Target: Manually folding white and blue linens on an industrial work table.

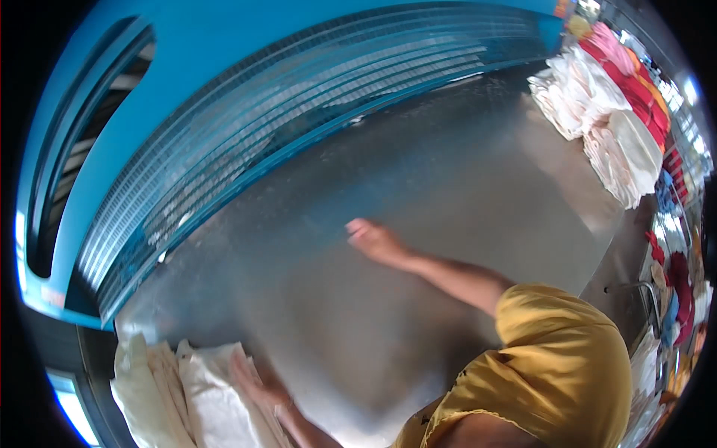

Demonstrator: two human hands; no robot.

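At the lower left, my left hand [260, 383] lies flat against the side of a folded white cloth [210, 372], its fingers stretched out. Beside that cloth is a cream folded cloth [140, 386], nearer the metal table's left end. My right hand [375, 241] hovers over or rests on the middle of the bare metal table [313, 313]; which of the two I cannot tell. Its fingers look loosely curled and are blurred, and no object shows in them.
A blue machine housing [224, 33] with a slatted opening [313, 95] runs along the table's far side. White folded cloths [582, 89] are piled at the right end, with red fabric [644, 106] behind. A metal handle [650, 297] and more textiles [680, 297] are farther right.
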